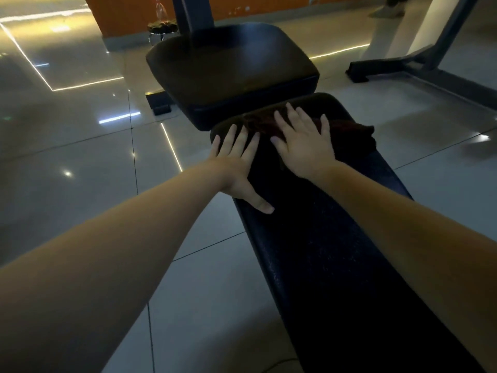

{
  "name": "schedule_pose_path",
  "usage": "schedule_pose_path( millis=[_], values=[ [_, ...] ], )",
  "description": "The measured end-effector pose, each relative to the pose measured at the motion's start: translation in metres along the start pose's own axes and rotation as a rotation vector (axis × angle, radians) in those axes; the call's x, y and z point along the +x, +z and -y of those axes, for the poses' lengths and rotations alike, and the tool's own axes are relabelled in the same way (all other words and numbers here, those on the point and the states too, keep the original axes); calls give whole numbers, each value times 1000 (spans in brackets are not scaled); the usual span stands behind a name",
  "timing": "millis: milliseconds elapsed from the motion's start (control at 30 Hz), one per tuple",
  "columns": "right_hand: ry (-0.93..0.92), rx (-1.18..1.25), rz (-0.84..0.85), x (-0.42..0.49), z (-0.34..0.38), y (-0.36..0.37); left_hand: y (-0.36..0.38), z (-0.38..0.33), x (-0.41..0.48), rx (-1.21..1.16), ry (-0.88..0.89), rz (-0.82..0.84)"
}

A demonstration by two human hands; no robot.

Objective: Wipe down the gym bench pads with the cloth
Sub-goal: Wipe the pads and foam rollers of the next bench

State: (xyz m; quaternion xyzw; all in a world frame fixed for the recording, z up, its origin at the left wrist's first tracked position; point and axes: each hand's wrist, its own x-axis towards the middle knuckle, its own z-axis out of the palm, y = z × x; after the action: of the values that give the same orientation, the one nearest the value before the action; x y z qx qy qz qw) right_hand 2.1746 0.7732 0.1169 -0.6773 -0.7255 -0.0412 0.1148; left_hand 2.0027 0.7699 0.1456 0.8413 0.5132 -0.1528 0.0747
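Head view: I see the left hand (236, 162) flat, fingers straight, on the left edge of the long pad (322, 251); the right hand (304, 146), fingers spread, presses the cloth (349, 133) at that pad's far end, beside the seat pad (231, 68).

Bench pad (322, 251) — smooth, faintly sheened vinyl; cloth (349, 133) — soft, matt; floor tiles (80, 157) glossy.

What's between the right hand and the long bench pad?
The dark red cloth: in the head view the right hand presses flat on it at the far end of the long pad. The left hand rests on the pad's left edge.
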Motion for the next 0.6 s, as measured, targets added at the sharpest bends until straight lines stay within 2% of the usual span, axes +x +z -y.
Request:
schedule_pose_path(
  millis=[100,167,400,600],
  values=[
    [-155,-12,-22,-26,-17,1,0,-2,0,17,-19,4],
    [-195,-5,9,-32,-24,1,0,-5,-2,25,-27,19],
    [-215,8,50,-29,-24,1,-8,-11,-6,45,-78,83],
    [-226,17,65,-28,-24,-2,-7,-11,-7,44,-74,65]
  ],
)
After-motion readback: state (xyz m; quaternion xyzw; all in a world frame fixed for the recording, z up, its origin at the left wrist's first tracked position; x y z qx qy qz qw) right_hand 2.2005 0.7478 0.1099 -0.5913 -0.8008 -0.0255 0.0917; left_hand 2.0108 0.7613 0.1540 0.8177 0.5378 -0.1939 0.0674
